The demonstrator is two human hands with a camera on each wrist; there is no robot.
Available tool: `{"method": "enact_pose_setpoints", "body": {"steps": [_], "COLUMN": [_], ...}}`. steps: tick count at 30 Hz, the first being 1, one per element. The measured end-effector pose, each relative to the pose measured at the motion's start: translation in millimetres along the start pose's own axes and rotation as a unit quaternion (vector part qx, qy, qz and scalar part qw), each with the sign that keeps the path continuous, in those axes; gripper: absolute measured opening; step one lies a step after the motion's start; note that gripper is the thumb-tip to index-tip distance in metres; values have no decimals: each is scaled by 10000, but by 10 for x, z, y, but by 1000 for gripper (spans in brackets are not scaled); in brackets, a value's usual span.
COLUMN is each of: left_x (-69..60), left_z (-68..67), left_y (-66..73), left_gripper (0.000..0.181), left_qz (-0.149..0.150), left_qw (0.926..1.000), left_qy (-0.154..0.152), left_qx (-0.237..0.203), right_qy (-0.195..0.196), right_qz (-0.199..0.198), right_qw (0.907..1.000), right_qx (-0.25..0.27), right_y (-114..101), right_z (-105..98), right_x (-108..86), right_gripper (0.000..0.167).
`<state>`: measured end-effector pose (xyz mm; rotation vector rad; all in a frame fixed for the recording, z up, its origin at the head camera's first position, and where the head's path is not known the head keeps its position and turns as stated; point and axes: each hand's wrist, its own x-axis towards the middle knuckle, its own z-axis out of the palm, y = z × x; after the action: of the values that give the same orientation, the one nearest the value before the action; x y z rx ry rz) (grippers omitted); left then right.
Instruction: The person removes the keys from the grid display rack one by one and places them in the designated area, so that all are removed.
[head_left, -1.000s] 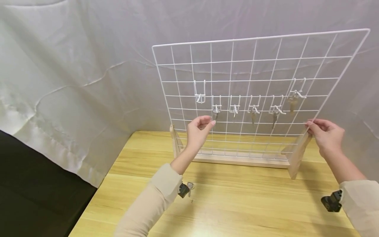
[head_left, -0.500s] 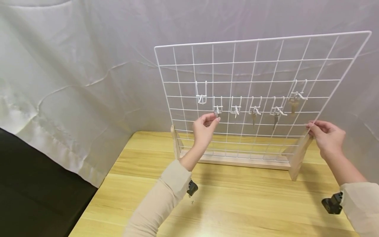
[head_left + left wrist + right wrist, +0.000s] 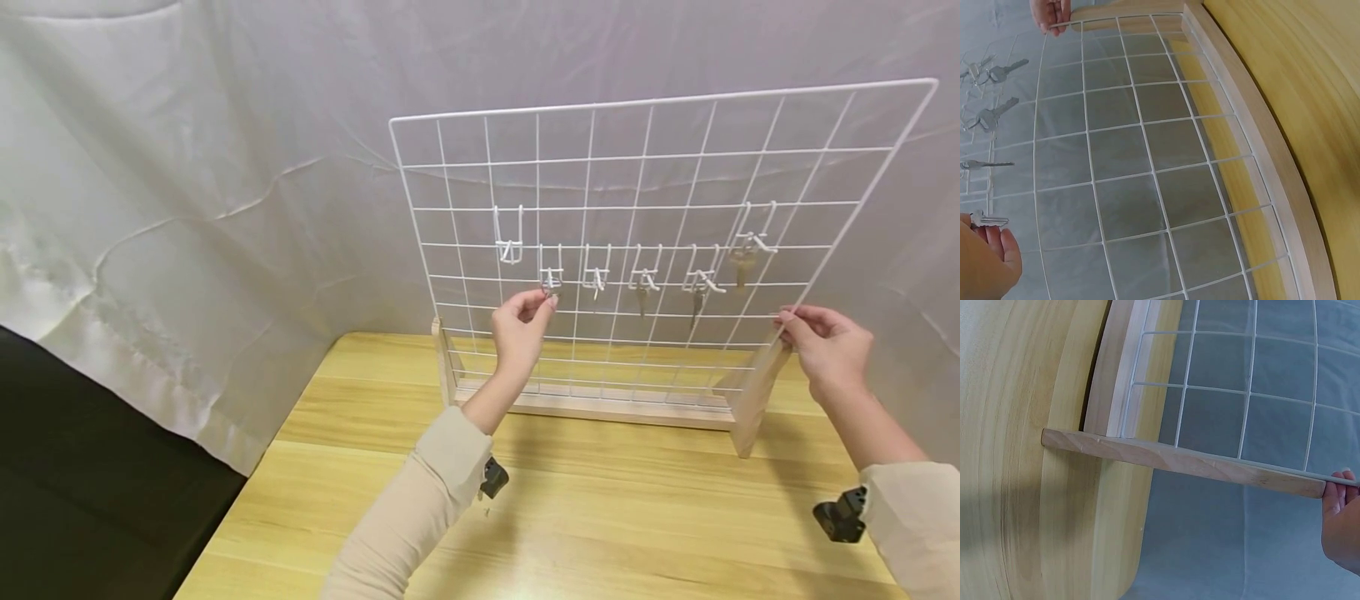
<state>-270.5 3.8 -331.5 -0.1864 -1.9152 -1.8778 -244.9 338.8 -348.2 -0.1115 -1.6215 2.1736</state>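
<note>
This looks like a makeshift studio corner, with grey cloth (image 3: 262, 100) draped behind and beside a wooden tabletop (image 3: 637, 517).

Wooden table (image 3: 615, 500) — upright wire rack (image 3: 630, 247)

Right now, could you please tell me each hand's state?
Left hand: closed, pinching a silver metal key.
Right hand: closed, holding the white rectangular wire grid by its edge.

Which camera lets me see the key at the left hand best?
The left wrist camera. The key looks biggest there, with its blade sticking out past the fingers of the left hand. The head camera shows it tiny and partly covered by the fingers. The right wrist camera doesn't show it.
</note>
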Motion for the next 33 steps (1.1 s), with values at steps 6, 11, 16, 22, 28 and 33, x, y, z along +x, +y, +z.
{"method": "enact_pose_setpoints", "body": {"steps": [6,11,16,22,28,33], "left_x": [-10,-22,-38,-55,-67,-95], "left_z": [-14,-19,-22,-42,-72,-105], "left_y": [18,26,46,87,109,138], "left_gripper": [15,16,16,16,18,19], "left_qz": [-50,-54,-16,2,-33,-88], "left_qw": [9999,9999,9999,9997,9993,9991], "left_qy": [-36,-82,-94,-108,-203,-279], "left_qx": [-82,-85,-83,-202,-296,-316], "right_qy": [-17,-31,-50,-50,-82,-103], "right_qz": [1,34,53,87,124,114], "right_qw": [10000,10000,10000,9998,9999,9999], "right_qx": [0,31,-44,-152,-60,17], "right_y": [7,3,1,1,-8,-14], "right_z": [-9,-20,-17,-8,0,-7], "right_x": [6,4,5,20,14,1], "right_gripper": [29,29,29,29,28,30]}}
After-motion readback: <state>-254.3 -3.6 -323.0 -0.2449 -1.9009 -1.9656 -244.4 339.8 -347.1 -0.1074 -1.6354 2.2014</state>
